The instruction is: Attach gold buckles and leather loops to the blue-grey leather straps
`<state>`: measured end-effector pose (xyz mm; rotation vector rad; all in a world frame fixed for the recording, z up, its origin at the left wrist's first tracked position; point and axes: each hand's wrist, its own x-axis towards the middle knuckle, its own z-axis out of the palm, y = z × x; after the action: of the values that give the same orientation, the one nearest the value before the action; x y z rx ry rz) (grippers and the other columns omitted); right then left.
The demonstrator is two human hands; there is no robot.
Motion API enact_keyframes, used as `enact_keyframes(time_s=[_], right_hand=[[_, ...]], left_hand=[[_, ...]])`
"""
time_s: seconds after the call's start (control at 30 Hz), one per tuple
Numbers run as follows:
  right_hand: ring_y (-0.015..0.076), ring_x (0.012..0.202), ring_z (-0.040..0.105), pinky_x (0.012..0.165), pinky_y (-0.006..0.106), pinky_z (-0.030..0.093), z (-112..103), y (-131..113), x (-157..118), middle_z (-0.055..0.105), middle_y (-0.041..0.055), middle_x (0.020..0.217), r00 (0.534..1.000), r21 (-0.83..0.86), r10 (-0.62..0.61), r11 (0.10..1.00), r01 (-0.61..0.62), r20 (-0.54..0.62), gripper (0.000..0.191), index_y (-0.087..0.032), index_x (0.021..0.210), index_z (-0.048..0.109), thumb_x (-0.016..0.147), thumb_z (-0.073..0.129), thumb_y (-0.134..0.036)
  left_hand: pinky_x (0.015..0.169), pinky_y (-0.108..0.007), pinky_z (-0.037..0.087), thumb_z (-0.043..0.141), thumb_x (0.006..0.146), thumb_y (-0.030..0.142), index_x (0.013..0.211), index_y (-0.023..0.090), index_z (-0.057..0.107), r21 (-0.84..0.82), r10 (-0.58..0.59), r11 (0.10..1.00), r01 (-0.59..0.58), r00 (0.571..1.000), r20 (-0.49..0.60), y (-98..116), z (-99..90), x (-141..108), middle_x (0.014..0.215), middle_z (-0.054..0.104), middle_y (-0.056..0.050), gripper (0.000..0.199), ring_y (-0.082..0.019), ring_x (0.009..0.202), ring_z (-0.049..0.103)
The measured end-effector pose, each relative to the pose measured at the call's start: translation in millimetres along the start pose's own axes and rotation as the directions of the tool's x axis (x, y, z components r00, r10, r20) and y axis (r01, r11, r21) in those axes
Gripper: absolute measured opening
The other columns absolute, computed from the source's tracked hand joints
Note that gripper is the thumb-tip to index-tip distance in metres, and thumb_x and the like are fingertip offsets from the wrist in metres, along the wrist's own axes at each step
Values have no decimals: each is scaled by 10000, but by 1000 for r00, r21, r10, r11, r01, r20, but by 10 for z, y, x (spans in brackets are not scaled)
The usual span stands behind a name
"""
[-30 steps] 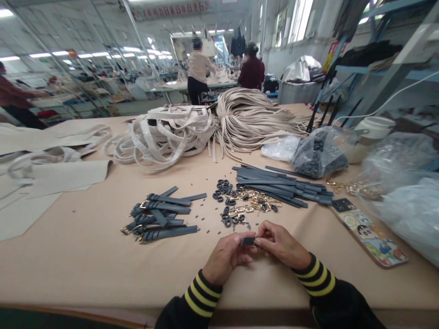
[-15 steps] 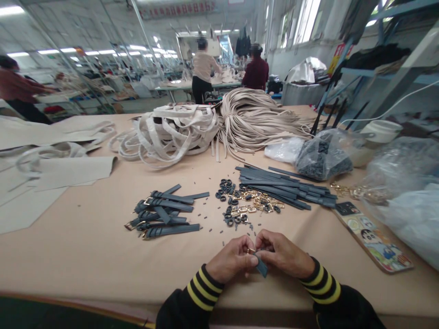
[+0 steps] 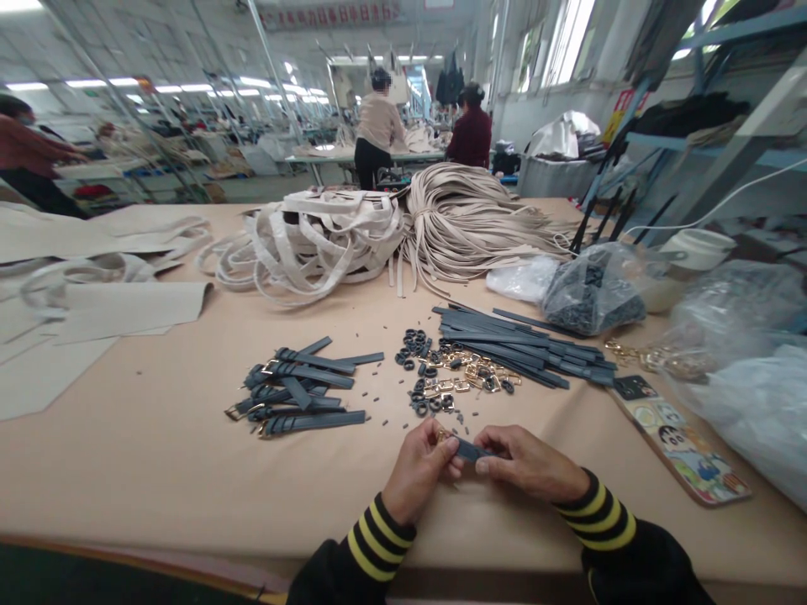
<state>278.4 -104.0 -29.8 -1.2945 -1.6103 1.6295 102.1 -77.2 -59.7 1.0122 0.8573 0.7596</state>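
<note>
Between my hands a dark blue-grey strap point(image 3: 467, 449) stretches roughly level above the table. My left hand point(image 3: 424, 464) pinches its left end, where a gold buckle point(image 3: 442, 435) shows at the fingertips. The fingers of my right hand point(image 3: 526, 462) are closed on the strap's other end, which they partly hide. Just beyond lie loose gold buckles point(image 3: 485, 370) and small dark keeper loops point(image 3: 419, 395). To the left sits a pile of straps with buckles fitted point(image 3: 303, 391). A stack of plain dark straps point(image 3: 523, 340) lies behind the loose buckles.
Bundled beige strips point(image 3: 460, 218) and looped beige straps point(image 3: 315, 244) lie at the back. Beige panels point(image 3: 126, 307) cover the left side. A patterned phone case point(image 3: 681, 441) and plastic bags point(image 3: 750, 378) are at the right. Several people stand at farther tables.
The strap has turned from pointing down toward me to lying crosswise. My right hand has shifted from the buckle end to the strap's other end; the buckle stays at my left fingers.
</note>
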Motion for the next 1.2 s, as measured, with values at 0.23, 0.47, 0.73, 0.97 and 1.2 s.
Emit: enact_keyframes(time_s=[0.23,0.47,0.73,0.97,1.2], right_hand=[[98,500,500,473,198,364,28,41,94,537,-22,590,998,-119,-19,993,12,-60,154,-153,735,512,795,494,-293],[109,579,479,543,215,345,-58,-82,144,537,-25,607,972,-487,-198,866,113,-126,118,-168,712,545,795,507,-243],[162,795,521,725,273,404,-112,-153,653,563,47,861,915,-680,-371,713,171,-159,185,-178,881,585,738,516,-85],[159,706,517,668,282,413,-114,-189,649,557,29,743,913,-679,-339,727,103,-225,57,-167,745,568,725,548,-117],[126,519,537,477,231,446,-71,-89,120,555,-5,613,938,-175,-43,984,-19,-344,131,-165,828,549,779,512,-281]], left_hand=[[466,-181,441,629,685,353,744,157,407,-37,-69,997,69,998,-4,-12,4,-11,549,615,7,302,-83,448,567],[321,-158,384,570,711,427,738,155,412,-27,-146,989,148,987,67,-3,0,26,523,596,9,316,-111,369,564],[292,-137,357,515,749,436,726,175,366,-7,-83,997,83,996,45,-48,4,17,486,565,32,301,-95,350,543],[291,-129,351,511,752,422,722,172,365,-10,-68,998,68,998,-2,-14,33,7,497,558,37,291,-81,340,528],[301,-133,366,498,769,415,719,163,381,-26,-14,1000,13,999,-47,-19,30,14,514,562,33,283,-76,350,528]])
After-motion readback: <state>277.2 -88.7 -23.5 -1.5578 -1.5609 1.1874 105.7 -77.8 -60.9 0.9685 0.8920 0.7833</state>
